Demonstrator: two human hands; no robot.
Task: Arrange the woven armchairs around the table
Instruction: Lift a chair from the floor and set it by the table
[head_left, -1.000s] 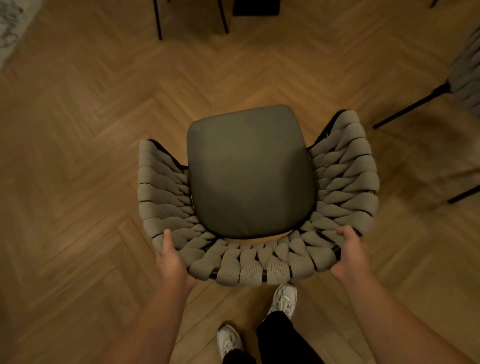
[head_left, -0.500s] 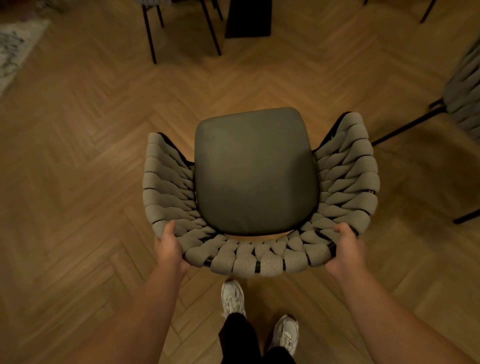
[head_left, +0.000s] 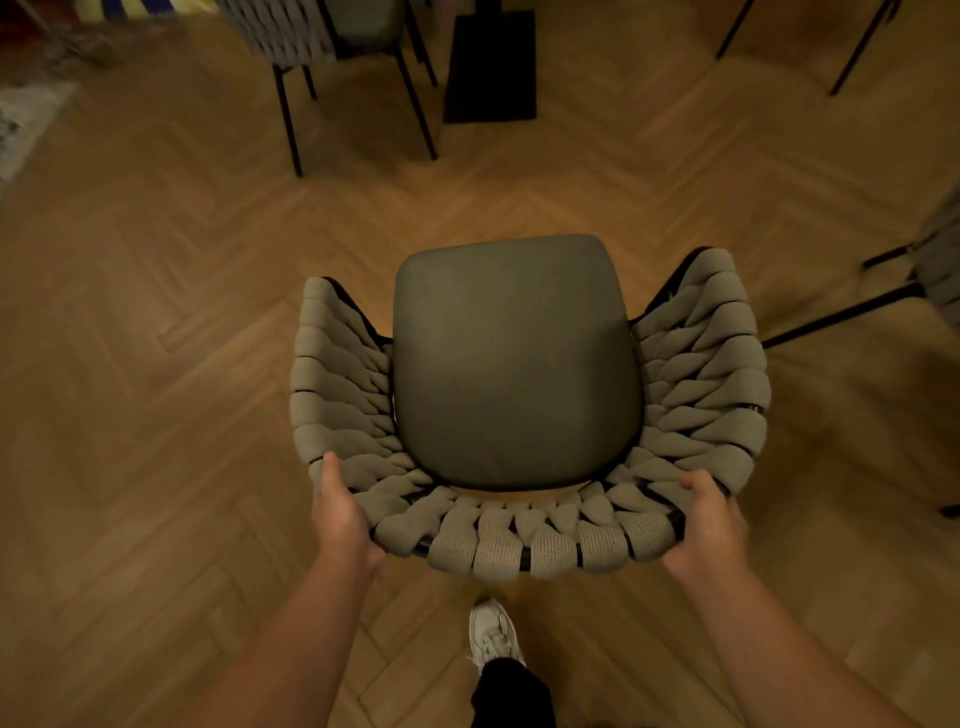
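A woven armchair (head_left: 519, 374) with thick grey braided straps and a dark green seat cushion fills the middle of the head view, seen from above and behind. My left hand (head_left: 340, 514) grips the back rim at its left corner. My right hand (head_left: 706, 525) grips the back rim at its right corner. Straight ahead at the top stands the table's black pedestal base (head_left: 490, 67) on the floor; the tabletop is out of view.
A second woven armchair (head_left: 311, 31) with thin black legs stands at the top left beside the pedestal. Part of a third armchair (head_left: 935, 260) shows at the right edge. More black legs (head_left: 857, 47) at top right. Herringbone wood floor; a rug (head_left: 26, 119) at far left.
I have stepped forward with the chair held in both hands; the pedestal and the far armchair have come further into view and closer. Both grips are unchanged.
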